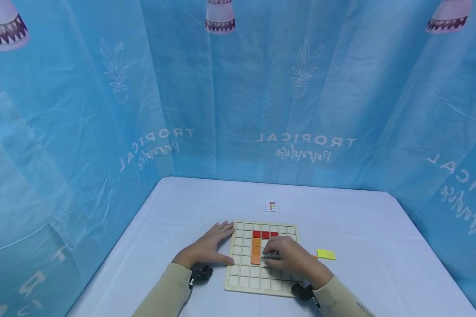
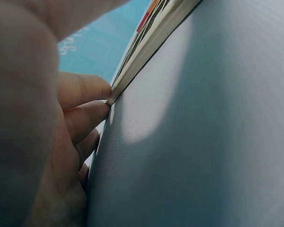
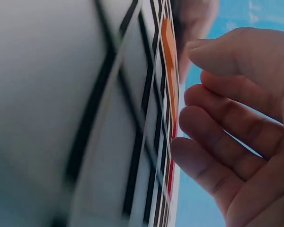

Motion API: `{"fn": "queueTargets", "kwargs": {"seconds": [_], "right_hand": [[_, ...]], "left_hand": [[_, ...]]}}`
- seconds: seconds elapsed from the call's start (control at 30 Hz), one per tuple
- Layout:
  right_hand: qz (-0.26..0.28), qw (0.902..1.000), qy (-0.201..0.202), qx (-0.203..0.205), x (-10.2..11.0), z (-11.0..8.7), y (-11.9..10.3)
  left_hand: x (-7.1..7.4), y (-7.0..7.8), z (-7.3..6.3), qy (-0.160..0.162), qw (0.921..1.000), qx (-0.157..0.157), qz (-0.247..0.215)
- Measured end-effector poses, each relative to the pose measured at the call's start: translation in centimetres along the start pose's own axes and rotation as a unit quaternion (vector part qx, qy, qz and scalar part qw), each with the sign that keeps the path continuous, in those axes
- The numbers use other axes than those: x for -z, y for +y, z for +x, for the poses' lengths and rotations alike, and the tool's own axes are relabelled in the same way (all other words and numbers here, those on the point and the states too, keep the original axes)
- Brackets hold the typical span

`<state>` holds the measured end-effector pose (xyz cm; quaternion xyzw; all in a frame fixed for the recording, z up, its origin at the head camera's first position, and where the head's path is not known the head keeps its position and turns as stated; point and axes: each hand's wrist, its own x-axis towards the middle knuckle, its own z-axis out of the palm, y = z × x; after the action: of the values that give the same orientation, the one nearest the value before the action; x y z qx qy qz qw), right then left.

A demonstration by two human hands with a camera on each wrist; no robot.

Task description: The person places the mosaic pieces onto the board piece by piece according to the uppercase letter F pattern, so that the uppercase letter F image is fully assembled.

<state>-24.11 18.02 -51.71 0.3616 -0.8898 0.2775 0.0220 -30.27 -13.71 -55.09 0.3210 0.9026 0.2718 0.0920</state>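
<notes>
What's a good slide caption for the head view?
Left hand touching the edge of a gridded board, right hand over it, beside orange tiles and red tiles.

Mirrored "TROPICAL Paradise" [image 1: 306,143] on blue curtain [image 1: 242,92]

I get a creased blue curtain [image 1: 246,101] behind the white table [image 1: 361,224] and along both its sides. I read mirrored TROPICAL Paradise lettering [image 1: 305,140] on it, plus white potted-plant outlines [image 1: 299,90] and pale pinkish toothed shapes [image 1: 220,20] cut off up top. Table's far corners look clipped.
</notes>
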Motion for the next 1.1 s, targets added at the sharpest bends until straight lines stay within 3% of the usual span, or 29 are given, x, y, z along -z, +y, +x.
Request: {"fn": "queueTargets", "kwargs": {"seconds": [0.13,0.37,0.57,0.8,1.1], "right_hand": [[0.005,0.9995,-0.022,0.02,-0.8,1.3,-0.6],[0.006,0.9985,-0.053,-0.015,-1.6,2.1,-0.8],[-0.001,0.9995,-0.031,-0.009,-1.0,1.6,-0.7],[-0.012,0.9977,0.017,-0.065,1.7,-1.2,0.8],[-0.023,0.9817,0.06,-0.179,4.4,-6.0,3.8]], "left_hand": [[0.0,-0.1,0.0,-0.002,1.0,-0.002,-0.004],[-0.1,-0.2,0.1,-0.002,1.0,-0.001,-0.001],[-0.2,-0.3,0.1,0.001,1.0,0.002,0.001],[-0.2,-0.1,0.1,0.003,1.0,0.001,-0.007],[-0.1,-0.2,0.1,-0.001,1.0,0.003,-0.005]]}}
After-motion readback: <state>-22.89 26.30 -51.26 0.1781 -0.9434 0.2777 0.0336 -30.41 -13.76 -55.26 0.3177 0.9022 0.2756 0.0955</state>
